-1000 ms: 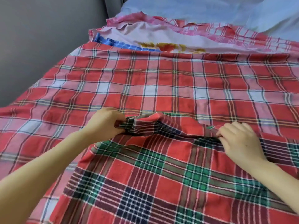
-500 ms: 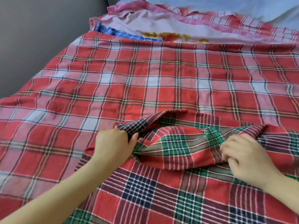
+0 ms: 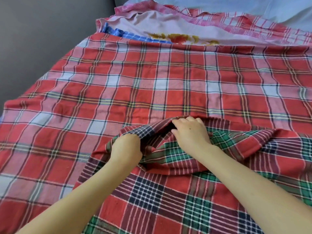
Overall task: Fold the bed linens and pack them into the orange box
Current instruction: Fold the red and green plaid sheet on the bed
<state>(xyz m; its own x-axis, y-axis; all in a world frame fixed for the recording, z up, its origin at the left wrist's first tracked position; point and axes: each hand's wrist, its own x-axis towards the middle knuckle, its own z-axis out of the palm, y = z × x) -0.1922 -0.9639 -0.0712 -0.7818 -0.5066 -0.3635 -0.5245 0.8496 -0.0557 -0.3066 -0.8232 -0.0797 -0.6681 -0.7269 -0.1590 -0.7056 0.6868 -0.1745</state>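
Hands: both bare, both closed on the same cloth, close together near the middle of the view, forearms reaching in from the bottom edge.
Left hand (image 3: pixel 125 149): fisted round a bunched edge of the dark plaid (image 3: pixel 168 208), knuckles up.
Right hand (image 3: pixel 190 130): just beyond and to the right of the left one, fingers curled over the raised lip of the fold, thumb underneath it on the near side.
Red sheet (image 3: pixel 152 73): largest thing in view. Thin woven cotton in a pale red check with white squares and fine yellow and dark lines. It lies spread nearly flat across the bed, running off the left and right edges.
Dark plaid: heavier-looking woven cloth, deeper red, with green and navy squares and thin white lines. It lies on top of the red sheet in the near right part of the view. Its far edge is rolled up into a soft ridge that runs left to right, from the left hand out past the right edge. Its full outline runs off the frame.
Grey surface (image 3: pixel 42 31): plain, smooth, beside the bed at upper left.
Pale blue cloth (image 3: pixel 236 5): smooth, along the top.
Pink cloth (image 3: pixel 168 26): soft, rumpled, with a yellow and red print, at the red sheet's far edge.
Pink plaid (image 3: pixel 236 24): crumpled, just beyond the pink cloth.
Blue strip (image 3: pixel 135 36): narrow checked band between the pink cloth and the red sheet.
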